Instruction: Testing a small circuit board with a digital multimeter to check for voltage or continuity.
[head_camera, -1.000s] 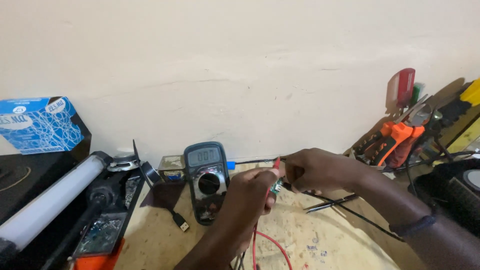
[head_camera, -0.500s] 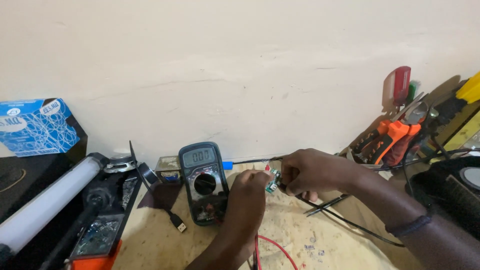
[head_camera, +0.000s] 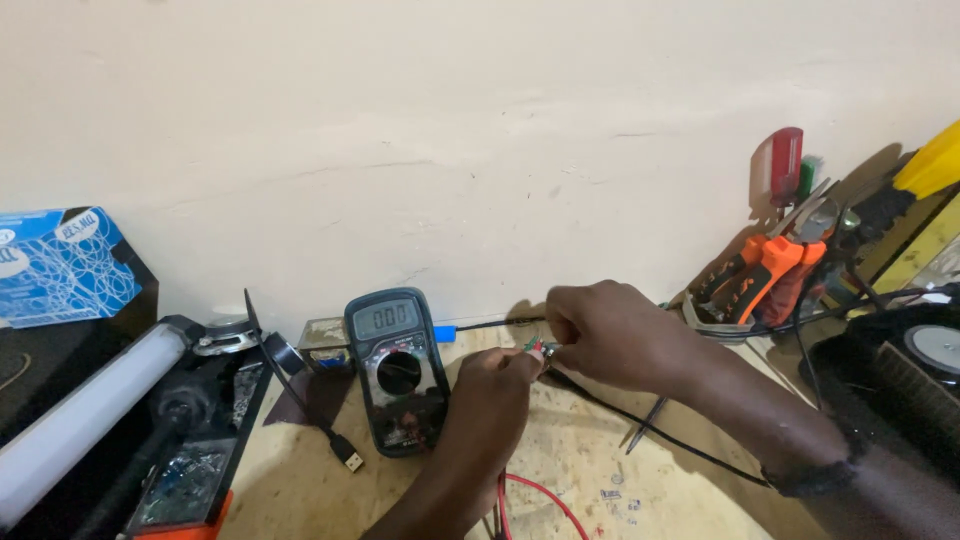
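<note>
A dark digital multimeter (head_camera: 398, 368) lies face up on the wooden bench (head_camera: 580, 470), its screen lit. My left hand (head_camera: 490, 392) comes up from the bottom edge, fingers pinched on a red probe whose red lead (head_camera: 535, 497) trails down behind the wrist. My right hand (head_camera: 612, 336) reaches in from the right and pinches a small green and red part (head_camera: 541, 348) where the two hands meet, just right of the meter. A black lead (head_camera: 690, 455) runs from under the right hand toward the lower right.
Left of the meter are a white tube lamp (head_camera: 75, 425), a blue patterned box (head_camera: 62, 265) and a black USB plug (head_camera: 347, 455). Orange-handled pliers (head_camera: 765, 268), a red screwdriver (head_camera: 786, 165) and a black speaker (head_camera: 905, 370) crowd the right. A thin screwdriver (head_camera: 645, 428) lies on the bench.
My hands have drawn closer together, and the pinched fingertips now meet slightly lower, right of the meter. The raised red probe tip is now hidden between the fingers.
</note>
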